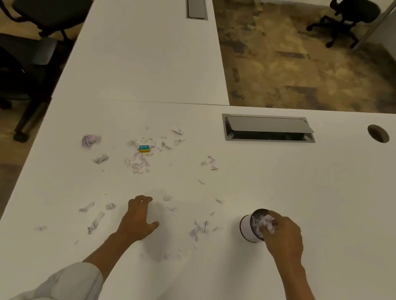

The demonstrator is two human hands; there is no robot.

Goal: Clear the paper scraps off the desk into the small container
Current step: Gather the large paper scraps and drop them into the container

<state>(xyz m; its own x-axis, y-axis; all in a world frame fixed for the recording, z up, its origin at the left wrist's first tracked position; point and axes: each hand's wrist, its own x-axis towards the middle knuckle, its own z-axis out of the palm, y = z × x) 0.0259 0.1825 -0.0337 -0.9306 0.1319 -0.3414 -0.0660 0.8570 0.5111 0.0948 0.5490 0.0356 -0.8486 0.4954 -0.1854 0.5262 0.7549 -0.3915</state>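
The right hand [281, 235] hangs over the small white container [252, 227], fingers pinched into its mouth on a wad of paper. The left hand [140, 217] rests open, palm down, on the white desk [312, 188], holding nothing. Loose paper scraps [198, 229] lie between the hands, slightly nearer the left; the thicker scatter around the little blue-and-yellow box [144, 148] sits farther out, ahead of the left hand.

Blue-and-yellow small box [143, 148] bears print (too blurred to read)
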